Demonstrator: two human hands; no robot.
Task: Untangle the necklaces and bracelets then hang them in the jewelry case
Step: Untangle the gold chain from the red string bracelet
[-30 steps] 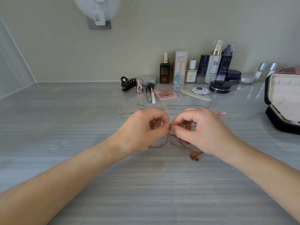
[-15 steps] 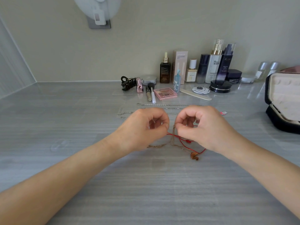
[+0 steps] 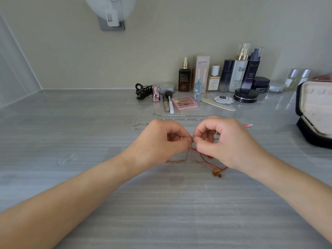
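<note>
A person's two bare forearms are reaching in from the bottom corners over a grey, streaked table (image 3: 89, 141). The left hand (image 3: 161, 142) and the right hand (image 3: 230, 144) are meeting in the middle, knuckles up and fingers curled. Each thumb and forefinger is pinching the same short stretch of a thin gold chain (image 3: 177, 161), with the fingertips of the two hands almost touching.

The pinched part is being held a little above the table. From there the chain is dropping down and trailing leftward on the surface below the left hand. A red cord (image 3: 195, 150) is crossing it just under the pinch and running right beneath the right hand. An amber pendant (image 3: 216, 173) is lying on the table near the right wrist; which strand it belongs to cannot be told.

Beyond the hands, silver chains (image 3: 179, 115) are lying stretched out side by side, partly hidden by the knuckles. A small red and white charm (image 3: 248, 125) is lying just right of the right hand.

The jewelry case (image 3: 305, 126), black outside with a cream lining, is sitting open at the right edge, well apart from the hands.

Along the wall a black hair claw (image 3: 142, 90), a pink palette (image 3: 184, 102), a nail file (image 3: 217, 104) and bottles (image 3: 239, 76) are standing together.
</note>
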